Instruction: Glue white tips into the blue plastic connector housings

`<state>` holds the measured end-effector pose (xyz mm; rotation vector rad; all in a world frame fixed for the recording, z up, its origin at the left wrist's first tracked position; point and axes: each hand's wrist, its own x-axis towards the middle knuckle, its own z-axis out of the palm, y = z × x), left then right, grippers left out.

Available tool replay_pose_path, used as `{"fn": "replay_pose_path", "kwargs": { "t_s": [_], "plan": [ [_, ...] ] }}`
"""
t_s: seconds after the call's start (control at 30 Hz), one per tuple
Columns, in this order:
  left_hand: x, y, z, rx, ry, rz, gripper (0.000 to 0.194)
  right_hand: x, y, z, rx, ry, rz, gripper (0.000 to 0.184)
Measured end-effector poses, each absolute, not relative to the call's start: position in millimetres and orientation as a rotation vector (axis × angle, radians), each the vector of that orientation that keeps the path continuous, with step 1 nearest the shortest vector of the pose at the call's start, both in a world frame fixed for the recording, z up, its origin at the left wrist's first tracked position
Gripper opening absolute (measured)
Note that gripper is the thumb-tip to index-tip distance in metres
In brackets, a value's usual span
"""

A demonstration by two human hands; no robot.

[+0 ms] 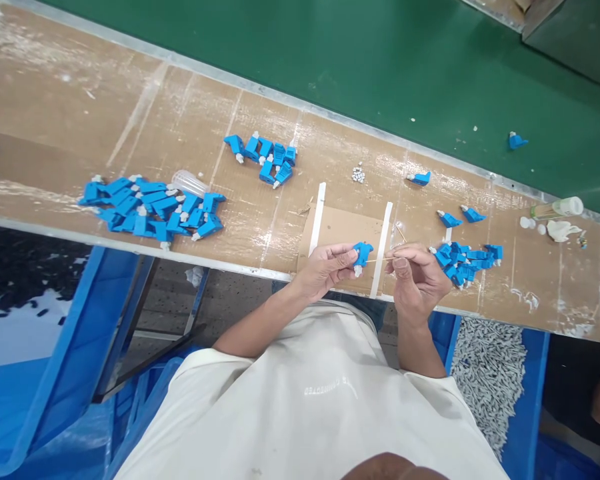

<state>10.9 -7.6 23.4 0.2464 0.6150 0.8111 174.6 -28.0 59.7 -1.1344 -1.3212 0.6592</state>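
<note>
Blue plastic piece (363,254) with a white end, head view: pinched between left hand (326,268) thumb and fingers, above the bench's taped cardboard sheet (350,228). The right hand (417,275) grasps a thin wooden stick (381,259) pointed at it; contact cannot be told. A pile of similar pieces (475,256) lies beside the right hand.

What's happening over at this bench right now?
Someone in a pale shirt is holding a small blue piece in the left hand and a thin stick in the right hand. The stick points at the piece; I can't tell whether they touch. On the bench, a big cluster of blue pieces lies to the left, and a smaller cluster beside the right hand.
</note>
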Motion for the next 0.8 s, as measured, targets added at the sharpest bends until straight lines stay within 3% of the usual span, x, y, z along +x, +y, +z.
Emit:
{"fn": "replay_pose_path", "kwargs": {
  "t_s": [0.8],
  "plan": [
    [11,-6,12,0.274,0.613,0.815,0.051,181,-29,53,-1.264,-1.549,0.547,0.017]
  ]
}}
